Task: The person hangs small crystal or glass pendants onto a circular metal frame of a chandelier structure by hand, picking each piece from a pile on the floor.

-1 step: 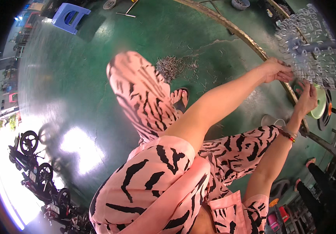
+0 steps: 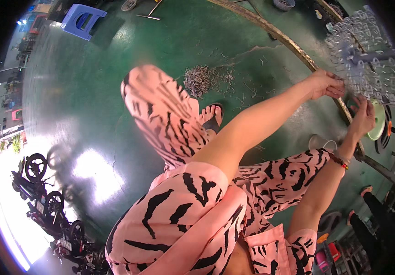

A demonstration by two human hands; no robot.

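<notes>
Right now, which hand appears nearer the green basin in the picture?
The right hand, bracelet on its wrist: it appears beside the green basin, while the left hand shows higher and farther left.

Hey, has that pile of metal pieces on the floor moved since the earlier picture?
No. The pile of metal pieces shows no visible shift in any direction, judged against the wooden beam.
</notes>
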